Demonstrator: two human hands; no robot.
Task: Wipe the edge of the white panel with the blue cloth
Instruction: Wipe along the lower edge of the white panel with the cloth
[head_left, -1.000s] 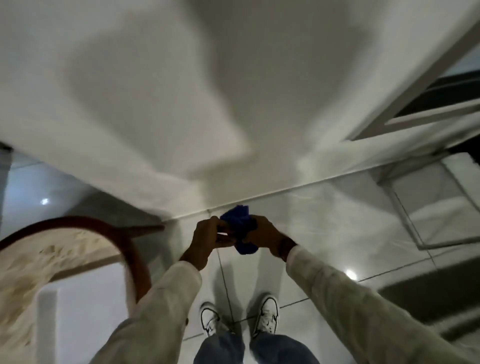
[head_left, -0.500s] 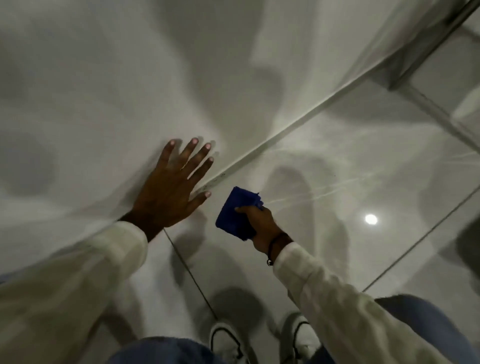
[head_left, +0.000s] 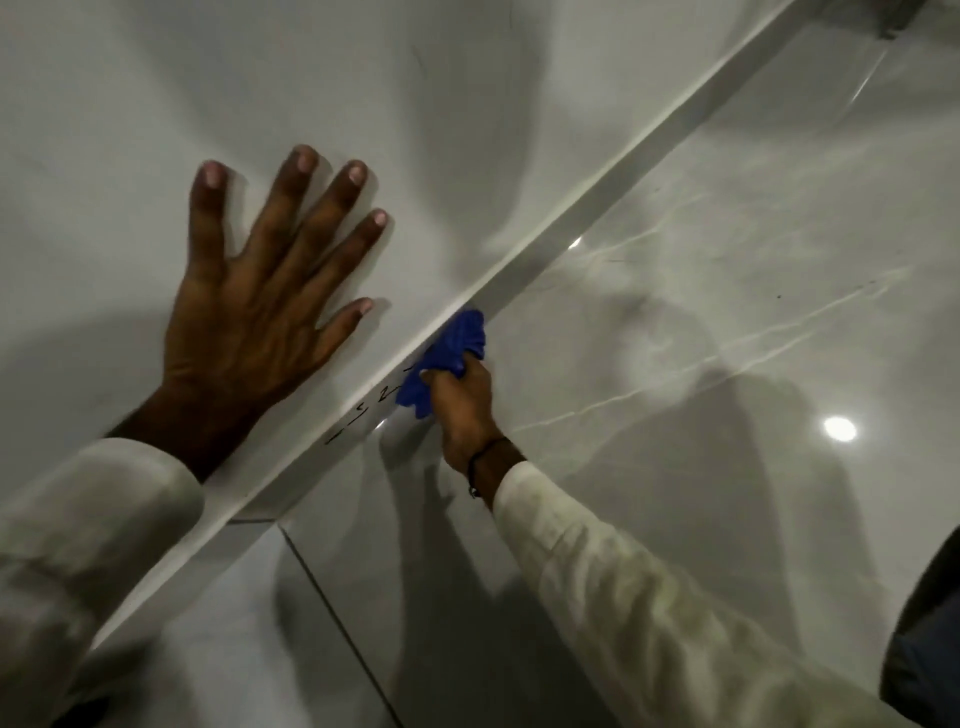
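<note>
The white panel (head_left: 467, 114) fills the upper left of the view, and its thin edge (head_left: 597, 208) runs diagonally from lower left to upper right. My left hand (head_left: 260, 306) lies flat on the panel's face, fingers spread. My right hand (head_left: 462, 410) grips a bunched blue cloth (head_left: 447, 358) and presses it against the panel's edge, just right of the left hand. Black handwritten marks (head_left: 363, 410) show on the edge beside the cloth.
Glossy grey marbled floor tiles (head_left: 727, 338) lie below and to the right, with a grout line (head_left: 337, 623) and a bright light reflection (head_left: 839, 428). A dark trouser leg (head_left: 924, 639) shows at the right border. Both sleeves are cream-coloured.
The cloth went from both hands to my right hand alone. My left hand moved onto the panel's face. My right hand then brought the cloth up against the panel's edge.
</note>
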